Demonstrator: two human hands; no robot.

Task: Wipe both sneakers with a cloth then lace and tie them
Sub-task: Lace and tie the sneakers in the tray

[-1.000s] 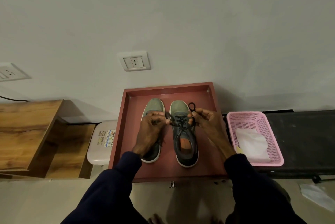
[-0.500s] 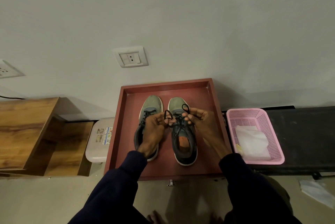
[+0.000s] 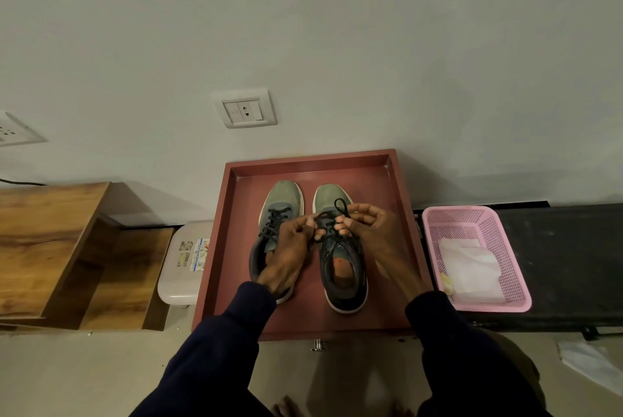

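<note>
The right sneaker (image 3: 344, 281) stands in the right half of a red-brown tray (image 3: 391, 315), toe to the wall, heel towards the person. Its black lace (image 3: 339, 206) is drawn up over the tongue. Both hands meet there. The left hand (image 3: 290, 248) has its fingers curled and pinches the lace at the shoe's left side. The right hand (image 3: 374, 227) pinches a small loop of it that stands up above the fingertips. The hands cover the upper eyelets, so how far a knot is formed cannot be told.

The left sneaker (image 3: 283, 197) sits just beside it, parallel, already laced across the front. The left wrist and dark sleeve (image 3: 236, 322) lie over its heel and hide it. A small metal knob (image 3: 318, 344) juts from the tray's near edge.

To the right, on a low black table (image 3: 573, 258), stands a pink mesh basket (image 3: 505, 234) just beside the tray, with a white cloth (image 3: 468, 265) lying in it. To the left of the tray is a white stool (image 3: 178, 281) with stickers, and past it a stepped wooden shelf (image 3: 40, 231). A wall socket (image 3: 244, 109) sits above the tray. Bare toes (image 3: 286, 409) show at the bottom edge on the floor.
</note>
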